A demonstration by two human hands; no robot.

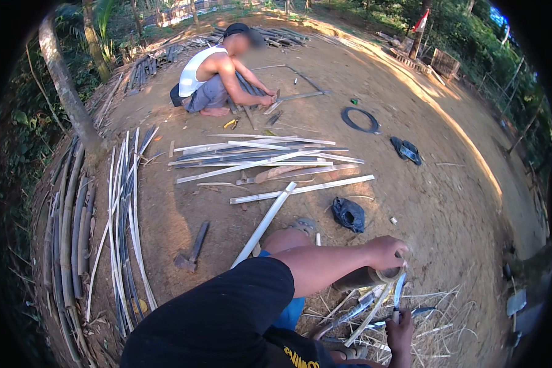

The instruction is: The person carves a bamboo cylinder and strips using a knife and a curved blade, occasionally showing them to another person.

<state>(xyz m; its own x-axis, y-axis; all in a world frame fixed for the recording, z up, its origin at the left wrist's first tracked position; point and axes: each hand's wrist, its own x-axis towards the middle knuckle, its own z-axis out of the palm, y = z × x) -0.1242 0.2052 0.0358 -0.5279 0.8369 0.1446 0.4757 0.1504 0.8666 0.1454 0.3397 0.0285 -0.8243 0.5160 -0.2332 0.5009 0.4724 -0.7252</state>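
Observation:
My left hand (386,253), reaching across from the left, is closed at the end of a short, thick bamboo tube (354,279). Its fingertips are curled out of sight, so the exact hold is partly hidden. Just below and to the right, my right hand (400,332) is wrapped round the pale handle of a knife (400,289). The blade points up and its tip is close to the tube's open end; I cannot tell whether they touch. A pale bamboo strip (369,317) slants down from beneath the tube, among thin shavings (438,325) on the ground.
Split bamboo strips (270,156) lie ahead, with more strips (126,233) and poles (67,239) to the left. A hammer (193,248), black bag (348,214), sandals (406,150) and coiled black line (360,120) rest on the dirt. Another person (221,73) crouches at a bamboo frame (300,95).

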